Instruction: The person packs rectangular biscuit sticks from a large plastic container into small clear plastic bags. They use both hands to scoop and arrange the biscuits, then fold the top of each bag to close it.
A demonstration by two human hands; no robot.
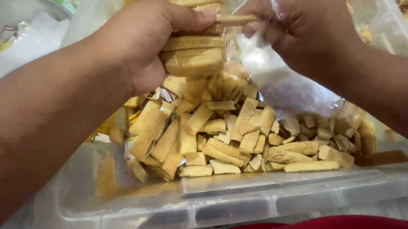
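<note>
Head view: left hand closed around bagged biscuit sticks.

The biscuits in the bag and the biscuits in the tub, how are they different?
The biscuits in the bag lie flat in a neat stack; the biscuits in the tub lie loose, jumbled and pointing every way. The stacked ones sit inside a clear plastic bag, gripped by the left hand and right hand; the loose ones rest uncovered in the clear tub. Both are pale golden-brown pieces.
</note>
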